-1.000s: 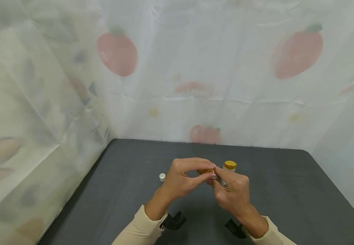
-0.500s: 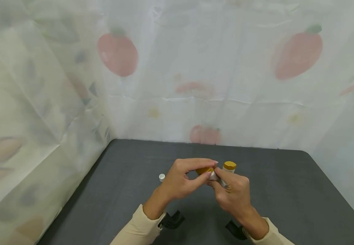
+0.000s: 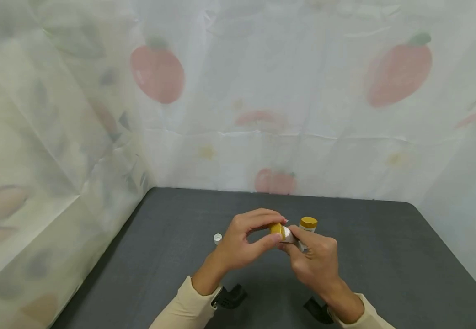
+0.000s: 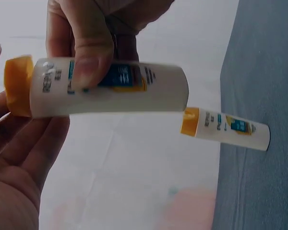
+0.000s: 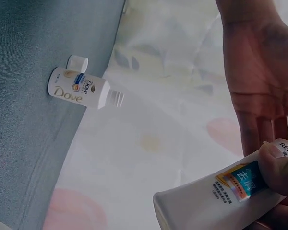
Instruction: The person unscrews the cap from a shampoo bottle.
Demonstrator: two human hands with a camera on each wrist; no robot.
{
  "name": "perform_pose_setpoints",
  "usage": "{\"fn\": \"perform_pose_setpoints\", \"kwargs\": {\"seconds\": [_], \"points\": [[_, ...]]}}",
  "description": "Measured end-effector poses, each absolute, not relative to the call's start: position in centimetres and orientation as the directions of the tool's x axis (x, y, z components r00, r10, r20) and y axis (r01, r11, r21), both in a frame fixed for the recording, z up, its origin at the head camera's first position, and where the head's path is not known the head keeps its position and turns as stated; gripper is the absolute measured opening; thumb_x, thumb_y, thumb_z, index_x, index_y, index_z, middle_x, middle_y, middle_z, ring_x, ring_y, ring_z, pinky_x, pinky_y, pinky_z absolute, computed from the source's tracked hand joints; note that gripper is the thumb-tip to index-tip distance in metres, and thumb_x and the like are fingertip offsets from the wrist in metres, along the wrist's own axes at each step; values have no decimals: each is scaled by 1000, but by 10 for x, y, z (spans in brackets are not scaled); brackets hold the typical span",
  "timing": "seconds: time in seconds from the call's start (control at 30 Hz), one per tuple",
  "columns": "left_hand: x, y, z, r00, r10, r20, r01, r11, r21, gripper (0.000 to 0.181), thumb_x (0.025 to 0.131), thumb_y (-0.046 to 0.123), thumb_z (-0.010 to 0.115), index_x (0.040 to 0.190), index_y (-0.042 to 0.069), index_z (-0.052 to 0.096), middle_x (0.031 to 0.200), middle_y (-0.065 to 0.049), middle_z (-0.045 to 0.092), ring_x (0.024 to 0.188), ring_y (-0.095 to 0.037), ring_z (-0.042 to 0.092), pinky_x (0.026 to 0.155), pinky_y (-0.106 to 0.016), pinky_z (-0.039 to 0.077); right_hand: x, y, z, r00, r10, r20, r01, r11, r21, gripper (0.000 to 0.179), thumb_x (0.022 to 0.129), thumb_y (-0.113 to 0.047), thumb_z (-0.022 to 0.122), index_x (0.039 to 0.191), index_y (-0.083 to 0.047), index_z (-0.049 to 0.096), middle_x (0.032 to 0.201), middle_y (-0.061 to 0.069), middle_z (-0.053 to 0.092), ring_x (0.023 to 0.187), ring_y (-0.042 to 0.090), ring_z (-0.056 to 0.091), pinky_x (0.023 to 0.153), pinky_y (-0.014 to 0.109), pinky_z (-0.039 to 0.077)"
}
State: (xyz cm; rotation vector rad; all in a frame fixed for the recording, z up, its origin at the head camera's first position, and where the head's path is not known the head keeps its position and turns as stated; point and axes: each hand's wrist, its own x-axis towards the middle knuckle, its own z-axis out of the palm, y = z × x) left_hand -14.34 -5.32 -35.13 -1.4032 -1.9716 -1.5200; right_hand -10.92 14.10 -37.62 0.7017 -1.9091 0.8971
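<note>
My right hand (image 3: 316,257) pinches a white shampoo bottle (image 4: 110,96) with a yellow cap (image 3: 277,230), its thumb across the label. The bottle is held in the air, lying nearly sideways. Around the cap end is my left hand (image 3: 239,240), fingers fairly straight and spread behind the cap. In the left wrist view the tip of the left thumb stands a little off the cap. Beyond the right hand, a matching yellow-capped bottle (image 4: 235,130) stands on the table. A white Dove bottle (image 5: 79,87) stands uncapped, hidden in the head view.
A small white cap (image 3: 217,238) lies on the dark grey table (image 3: 180,256), left of my left hand and beside the Dove bottle. Pale fruit-printed sheets (image 3: 238,91) hang behind the table and along its left side.
My left fingers have loosened about the cap, and more of the yellow cap shows now. The bottle has turned and shifted slightly. The right hand keeps its hold.
</note>
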Motion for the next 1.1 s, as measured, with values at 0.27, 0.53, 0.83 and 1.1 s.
{"fn": "perform_pose_setpoints", "kwargs": {"seconds": [0.27, 0.53, 0.83, 1.1], "points": [[-142, -53, -352, -489, 502, 713, 815, -29, 579, 34, 93, -2, 75, 126, 1, 70, 123, -17, 71, 111, -26, 73, 97, -34, 62, -108, 142, -377, -452, -109, 885, -745, 592, -307, 27, 68, -2, 93, 90, -8, 79, 69, -1, 74, 44, -6, 41, 44, 10, 36], [-142, -49, -353, -440, 477, 760, 847, -61, 529, 33, 92, -3, 75, 125, -4, 72, 125, -21, 74, 108, -26, 77, 88, -33, 65, -107, 141, -377, -444, -123, 888, -741, 607, -286, 26, 67, -6, 94, 87, -10, 77, 63, -3, 69, 43, -7, 39, 44, 11, 38], [-142, -46, -354, -412, 450, 792, 853, -115, 509, 32, 91, -5, 76, 123, -8, 72, 120, -25, 75, 91, -22, 78, 75, -30, 66, -105, 141, -376, -439, -130, 889, -742, 611, -277, 27, 66, -5, 94, 88, -8, 78, 62, -1, 70, 43, -5, 44, 45, 13, 41], [-140, -42, -356, -423, 427, 799, 856, -101, 507, 29, 92, -5, 75, 121, -4, 72, 111, -21, 78, 85, -20, 77, 73, -27, 65, -104, 142, -376, -441, -132, 888, -742, 610, -278, 31, 66, -3, 93, 95, -3, 81, 70, 4, 76, 42, -8, 33, 42, 8, 32]]}}
